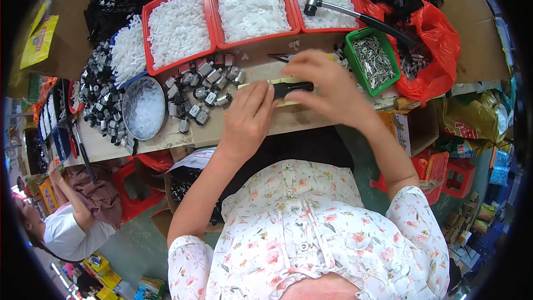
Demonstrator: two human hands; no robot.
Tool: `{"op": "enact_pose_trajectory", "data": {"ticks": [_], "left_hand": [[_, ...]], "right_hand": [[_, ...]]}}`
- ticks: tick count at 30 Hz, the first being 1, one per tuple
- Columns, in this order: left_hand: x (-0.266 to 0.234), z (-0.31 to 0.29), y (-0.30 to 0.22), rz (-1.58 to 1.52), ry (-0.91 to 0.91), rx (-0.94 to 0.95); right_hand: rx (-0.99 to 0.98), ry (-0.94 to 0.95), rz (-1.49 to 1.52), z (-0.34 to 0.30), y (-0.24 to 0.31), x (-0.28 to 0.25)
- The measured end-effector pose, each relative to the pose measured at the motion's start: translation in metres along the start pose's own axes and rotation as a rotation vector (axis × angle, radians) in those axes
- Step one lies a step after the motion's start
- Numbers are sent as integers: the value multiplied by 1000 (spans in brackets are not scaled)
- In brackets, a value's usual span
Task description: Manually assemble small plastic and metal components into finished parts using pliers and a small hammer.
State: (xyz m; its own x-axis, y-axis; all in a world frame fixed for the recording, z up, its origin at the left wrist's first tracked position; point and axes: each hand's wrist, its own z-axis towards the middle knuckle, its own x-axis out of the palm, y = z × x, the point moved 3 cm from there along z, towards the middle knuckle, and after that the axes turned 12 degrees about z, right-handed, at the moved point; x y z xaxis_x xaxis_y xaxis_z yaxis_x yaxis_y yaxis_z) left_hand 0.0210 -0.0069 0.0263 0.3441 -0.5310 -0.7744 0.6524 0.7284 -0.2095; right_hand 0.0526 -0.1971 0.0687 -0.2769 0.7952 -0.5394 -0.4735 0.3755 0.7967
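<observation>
My left hand (247, 112) is closed on a long black plastic part (287, 89) at the near edge of the workbench, its fingertips pressed on the part's left end. Around the part's right end hovers my right hand (332, 91), slightly smeared by motion. Its thumb and fingers are apart, with a gap between them and the part; they do not appear to grip it. A pale strip lies just behind the black part. Beyond my left hand, small silver motors (214, 76) with black, white or pink ends lie loose on the bench.
Red trays (214, 8) of small white plastic pieces line the back. A green basket (349, 50) holds metal pins. Above it lies a hammer (355, 14). A red plastic bag (438, 39) stands at right, a round metal bowl (161, 91) at left. Another person (78, 228) sits at far left.
</observation>
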Motion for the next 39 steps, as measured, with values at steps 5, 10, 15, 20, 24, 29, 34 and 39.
{"op": "enact_pose_trajectory", "data": {"ticks": [5, 10, 15, 20, 24, 29, 34, 39], "left_hand": [[5, -3, 2, -12, -39, 32], [-2, -7, 1, 13, -48, 9], [3, -1, -2, 6, -51, 9], [4, 6, 3, 10, -55, -7], [-3, 1, 2, 18, -49, -23], [-2, -13, -10, 4, 47, -56], [-14, -10, -10, 40, 64, -92], [5, 5, -5, 53, 27, -70]], "right_hand": [[-53, -217, 304, 24, 47, -88], [-37, -204, 302, 25, 38, -83], [-15, -200, 303, 31, 24, -82], [-21, -209, 281, 44, 8, -89], [-48, -213, 238, 53, 3, -102], [-171, -326, 84, 89, 14, -167], [-116, -281, -38, 72, 6, -197], [60, -181, -29, 45, -33, -167]]}}
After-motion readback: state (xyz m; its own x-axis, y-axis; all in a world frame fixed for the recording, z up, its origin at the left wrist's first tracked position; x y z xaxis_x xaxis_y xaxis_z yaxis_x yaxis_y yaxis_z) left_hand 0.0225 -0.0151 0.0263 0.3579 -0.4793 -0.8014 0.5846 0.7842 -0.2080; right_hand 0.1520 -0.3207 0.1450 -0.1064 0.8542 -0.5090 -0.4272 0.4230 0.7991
